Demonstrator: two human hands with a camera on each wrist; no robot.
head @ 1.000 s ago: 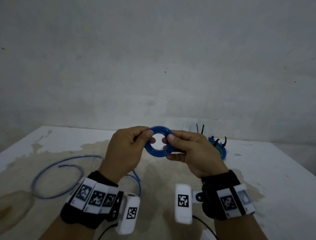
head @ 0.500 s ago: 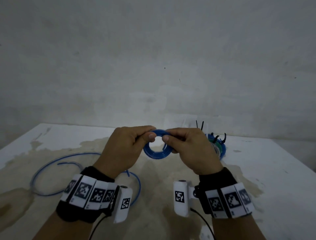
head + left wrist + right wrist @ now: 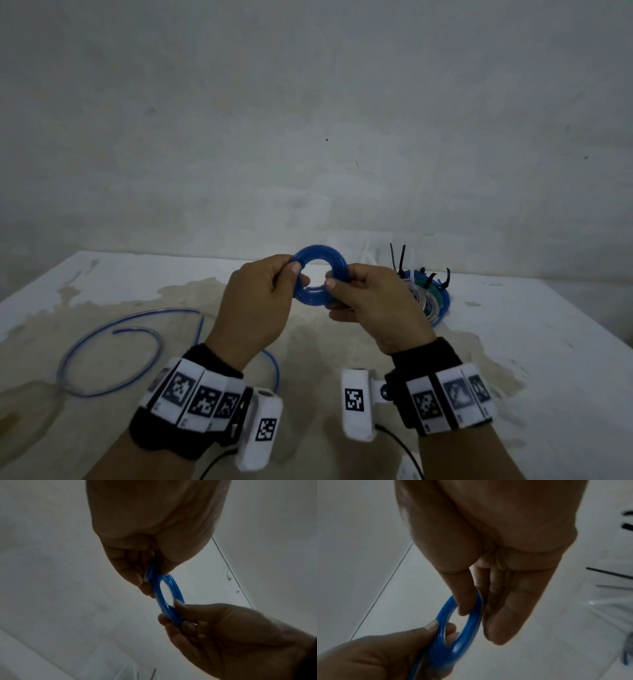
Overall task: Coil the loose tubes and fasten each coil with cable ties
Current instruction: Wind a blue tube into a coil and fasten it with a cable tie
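Held above the table (image 3: pixel 534 342): blue coil (image 3: pixel 320 278), pinched at its left rim by left hand (image 3: pixel 258 308), at its right rim by right hand (image 3: pixel 373 310), thumbs in front. Behind right hand, partly hidden: tied coils (image 3: pixel 430 298) with black cable ties (image 3: pixel 399 260). Only square code patterns on wristbands (image 3: pixel 202 397), no readable words; loose tube (image 3: pixel 113 353) left of coil, partly behind left wrist.

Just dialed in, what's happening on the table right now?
A person is holding a small blue tube coil up above the table, the left hand pinching one side and the right hand the other. No tie is visible on it yet. The tube's loose tail still lies in a wide loop on the table to the left. To the right lies a pile of finished coils with black cable ties sticking up.
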